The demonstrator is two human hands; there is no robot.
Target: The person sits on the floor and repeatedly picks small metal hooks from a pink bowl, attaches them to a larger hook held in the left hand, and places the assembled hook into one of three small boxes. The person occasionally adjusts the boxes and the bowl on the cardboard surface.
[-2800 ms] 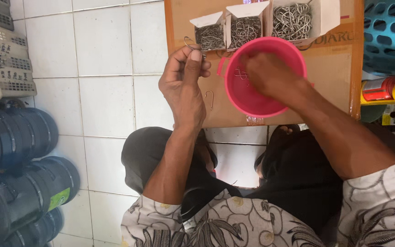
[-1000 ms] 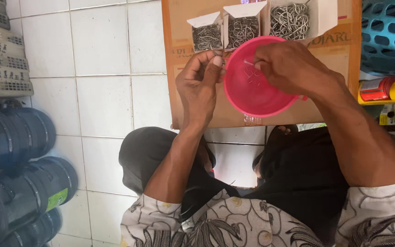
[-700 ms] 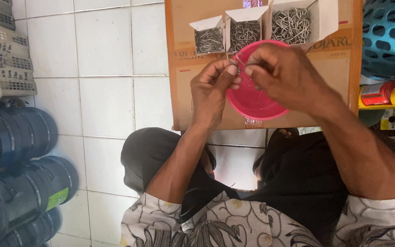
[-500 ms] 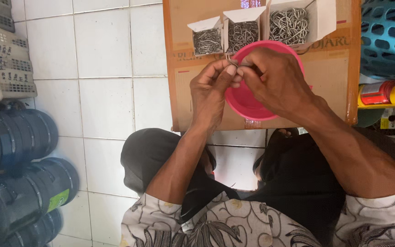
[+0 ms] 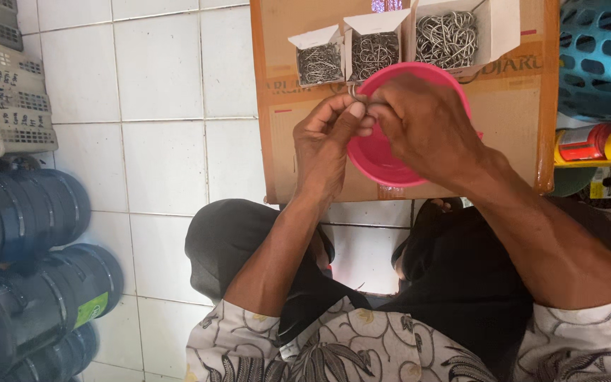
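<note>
Left hand (image 5: 328, 145) and right hand (image 5: 426, 124) meet fingertip to fingertip above the near-left rim of a pink bowl (image 5: 383, 159). Both are pinched shut on a small metal piece (image 5: 357, 90), thin bent wire, grey and shiny; its exact shape is too small to tell. It sticks out just past the left thumb tip, at the bowl's rim.

The bowl is round, smooth plastic, glossy inside, lying directly under the right hand, which covers much of it. Its contents are hidden.

Under the bowl and both hands is a flat brown cardboard sheet (image 5: 510, 134), matte, with creased edges.

Just beyond the fingertips are three open white card boxes, flaps up, each full of tangled grey wire hooks: small box (image 5: 317, 60) nearest the left hand, middle box (image 5: 375, 51) straight ahead of the pinch, large box (image 5: 457, 34) beyond the right hand.

Left of the left hand is a white tiled floor (image 5: 157, 141), glossy, with grey grout. Further left are dark ribbed plastic jugs (image 5: 30, 269). Right of the right hand is a blue perforated plastic basket (image 5: 602, 56).

Sleeves are of patterned fabric, and the lap is in dark cloth.
</note>
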